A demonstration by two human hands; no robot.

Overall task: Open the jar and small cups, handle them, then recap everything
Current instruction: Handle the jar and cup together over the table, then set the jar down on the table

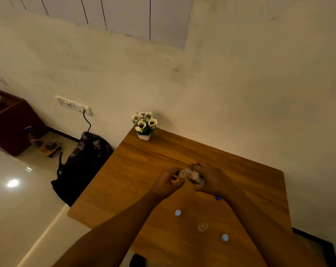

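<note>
Over the middle of the wooden table (136,170), my right hand (211,180) grips a clear jar (194,177) tilted on its side, mouth toward the left. My left hand (167,181) holds a small clear cup (181,174) right at the jar's mouth. Closer to me on the table stands another small clear cup (203,226), uncapped. Two pale blue caps lie loose, one (177,212) to its left and one (224,237) to its right. A darker blue cap (218,198) peeks out from under my right forearm.
A small white pot of white flowers (145,125) stands at the table's far left corner by the wall. On the floor left of the table lies a dark backpack (80,166), with a cable running up to a wall socket (74,106). A brown cabinet (11,122) stands further left.
</note>
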